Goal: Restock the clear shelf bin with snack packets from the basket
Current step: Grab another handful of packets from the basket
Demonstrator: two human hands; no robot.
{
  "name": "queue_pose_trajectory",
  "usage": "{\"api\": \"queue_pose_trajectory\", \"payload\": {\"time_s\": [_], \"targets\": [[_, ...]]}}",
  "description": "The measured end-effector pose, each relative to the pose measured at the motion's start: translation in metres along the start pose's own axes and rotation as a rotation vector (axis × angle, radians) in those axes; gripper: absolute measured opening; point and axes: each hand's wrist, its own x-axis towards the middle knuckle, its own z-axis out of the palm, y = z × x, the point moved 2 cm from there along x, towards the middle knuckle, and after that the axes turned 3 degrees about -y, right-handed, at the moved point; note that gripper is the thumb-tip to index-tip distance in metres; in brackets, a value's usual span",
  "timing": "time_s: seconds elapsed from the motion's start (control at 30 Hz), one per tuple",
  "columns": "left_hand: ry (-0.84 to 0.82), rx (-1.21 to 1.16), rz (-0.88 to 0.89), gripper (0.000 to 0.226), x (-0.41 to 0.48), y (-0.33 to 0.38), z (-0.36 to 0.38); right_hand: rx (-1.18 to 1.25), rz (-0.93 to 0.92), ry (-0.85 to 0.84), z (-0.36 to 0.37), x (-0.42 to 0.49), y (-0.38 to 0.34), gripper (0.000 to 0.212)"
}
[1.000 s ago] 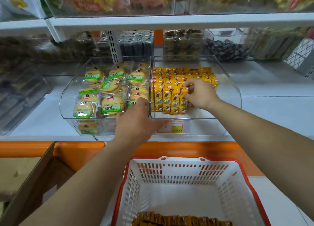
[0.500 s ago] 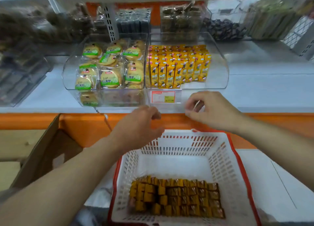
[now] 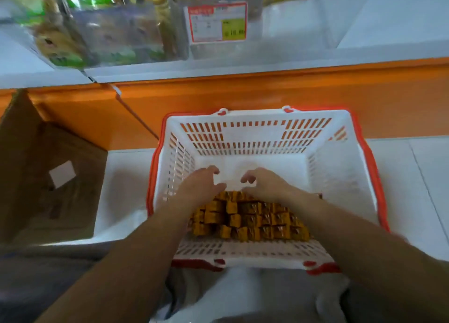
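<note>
Plenty of snack packets (image 3: 250, 219) are left piled in the basket (image 3: 243, 138), so restocking is judged far from done. Nothing is gripped yet: left hand (image 3: 201, 186) and right hand (image 3: 264, 185) are held over them, loosely curled. Some yellow ones are seen in the clear shelf bin (image 3: 291, 18) above.

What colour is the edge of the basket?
Red-orange. The basket rim runs around white slotted walls, and the head view shows it best.

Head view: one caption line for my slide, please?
Left hand and right hand reach into the white basket toward orange snack packets.
</note>
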Motion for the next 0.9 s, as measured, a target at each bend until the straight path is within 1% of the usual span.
{"api": "queue_pose_trajectory", "payload": {"time_s": [0.07, 0.13, 0.2, 0.27, 0.37, 0.53, 0.6, 0.67, 0.73, 0.9], "targets": [[-0.045, -0.059, 0.011, 0.052, 0.013, -0.007, 0.018, -0.108, 0.004, -0.088, 0.014, 0.015, 0.009, 0.050], [-0.121, -0.071, 0.015, 0.056, 0.022, -0.011, 0.034, -0.140, -0.001, -0.192, 0.024, 0.024, 0.015, 0.058], [-0.198, 0.032, 0.034, 0.064, 0.028, -0.014, 0.044, -0.166, -0.033, -0.250, 0.030, 0.030, 0.018, 0.065], [-0.232, 0.138, 0.063, 0.068, 0.031, -0.017, 0.047, -0.187, -0.076, -0.249, 0.033, 0.031, 0.018, 0.071], [-0.246, 0.111, 0.079, 0.061, 0.034, -0.022, 0.042, -0.227, -0.132, -0.236, 0.037, 0.031, 0.012, 0.068], [-0.201, 0.048, 0.106, 0.047, 0.032, -0.028, 0.034, -0.378, -0.208, -0.194, 0.040, 0.029, 0.003, 0.051], [-0.179, -0.010, 0.115, 0.040, 0.031, -0.031, 0.032, -0.427, -0.235, -0.180, 0.040, 0.027, 0.000, 0.053], [-0.160, -0.066, 0.126, 0.035, 0.031, -0.033, 0.029, -0.457, -0.274, -0.179, 0.041, 0.024, -0.003, 0.062], [-0.158, -0.082, 0.146, 0.032, 0.028, -0.034, 0.028, -0.447, -0.306, -0.181, 0.043, 0.022, -0.007, 0.065], [-0.120, -0.099, 0.166, 0.027, 0.022, -0.032, 0.025, -0.387, -0.302, -0.149, 0.043, 0.025, -0.011, 0.045]]}}
